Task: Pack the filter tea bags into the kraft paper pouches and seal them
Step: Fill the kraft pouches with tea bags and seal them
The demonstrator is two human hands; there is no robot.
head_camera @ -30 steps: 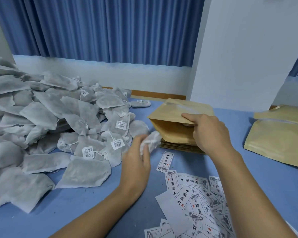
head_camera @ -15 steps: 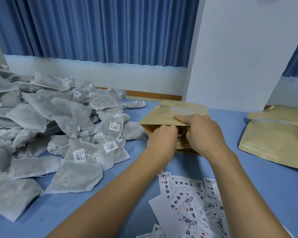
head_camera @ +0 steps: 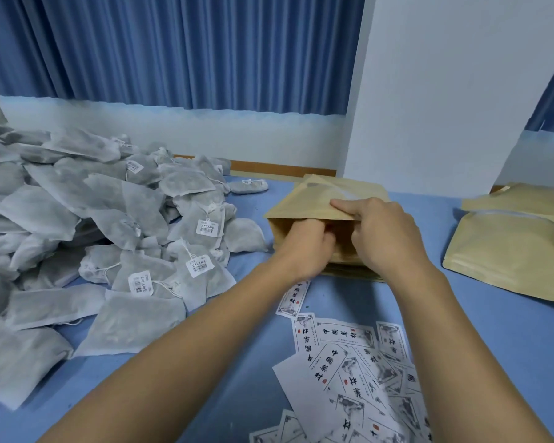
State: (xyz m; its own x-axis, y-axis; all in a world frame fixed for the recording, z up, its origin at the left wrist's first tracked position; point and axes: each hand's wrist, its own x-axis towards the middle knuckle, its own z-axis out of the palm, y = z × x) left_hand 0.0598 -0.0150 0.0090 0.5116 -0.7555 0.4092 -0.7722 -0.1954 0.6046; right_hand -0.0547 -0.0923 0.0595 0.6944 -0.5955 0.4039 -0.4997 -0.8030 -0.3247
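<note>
Kraft pouch [head_camera: 304, 207]: right hand [head_camera: 387, 238] pinches mouth open; left hand [head_camera: 304, 247] inside, grip unclear. Tea bag pile [head_camera: 109, 219] left, labels [head_camera: 343, 346] near.

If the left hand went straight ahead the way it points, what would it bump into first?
Probably the inner wall of the kraft pouch: the left hand sits in its mouth, which the right hand holds open. Depth inside is hidden.

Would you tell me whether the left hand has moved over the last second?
Yes: the left hand moved right, from beside the tea bag pile into the open kraft pouch.
</note>
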